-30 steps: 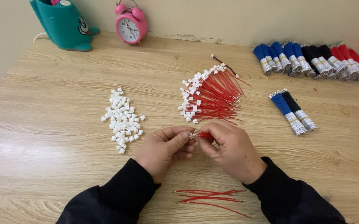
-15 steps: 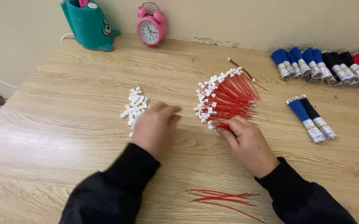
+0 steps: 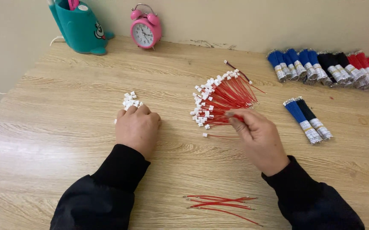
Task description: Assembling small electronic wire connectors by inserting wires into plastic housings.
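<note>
A person in black sleeves works at a light wooden table (image 3: 65, 170), seen from above. The left hand (image 3: 137, 127) lies palm down over a small pile of white plastic connector housings (image 3: 130, 101), its fingers curled onto the near edge of the pile so that only the far part of the heap shows beyond the knuckles; whether the fingertips have pinched a housing cannot be told. The right hand (image 3: 259, 138) rests at the near edge of a fanned heap of red wires fitted with white connectors (image 3: 223, 98), thumb and fingers loosely closed where the wire ends gather, apparently touching them; a firm grip cannot be confirmed. A single red wire with a white connector (image 3: 218, 136) lies on the table just left of that hand, between the two hands but much closer to the right. The two hands are well apart.

Close to the person's body, between the forearms, lies a small loose bunch of bare red wires (image 3: 220, 202). To the right of the right hand sit a blue and a black wire bundle (image 3: 307, 119), side by side and bound with pale bands. Along the far right edge, a row of blue, black and red wire bundles (image 3: 329, 68) lines up by the wall. At the far side stand a pink twin-bell alarm clock (image 3: 146, 32) and a teal pen holder (image 3: 80, 27).
</note>
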